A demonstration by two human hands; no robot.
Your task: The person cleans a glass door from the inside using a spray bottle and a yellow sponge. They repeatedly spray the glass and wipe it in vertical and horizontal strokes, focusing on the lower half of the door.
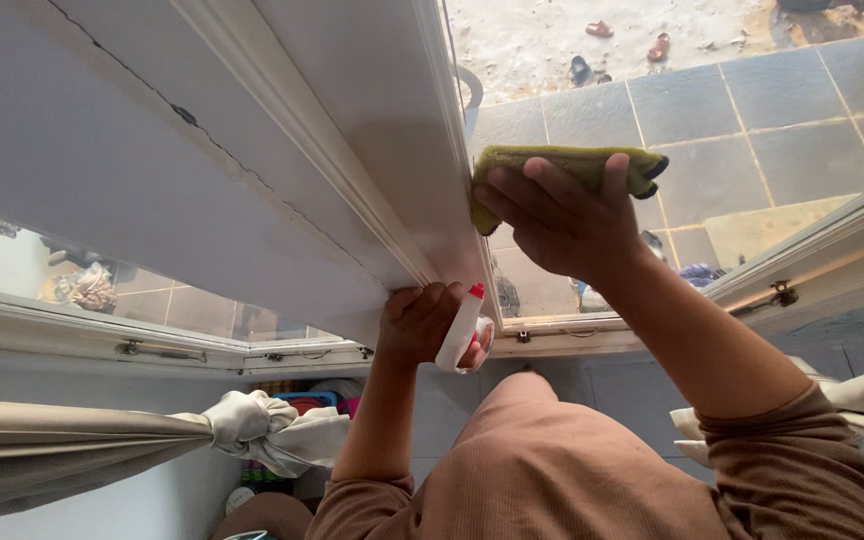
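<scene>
Right hand (564,215) presses a green cloth (572,162) flat against the window frame's (392,170) edge; left hand (422,322), raised below, clasps a white spray bottle (460,335).

Single head-worn view, close above both hands, facing down along the window frame (352,170).

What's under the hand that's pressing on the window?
A folded green cloth sits under the right hand, pressed against the white window frame. The part of the cloth beneath the palm is hidden.
</scene>
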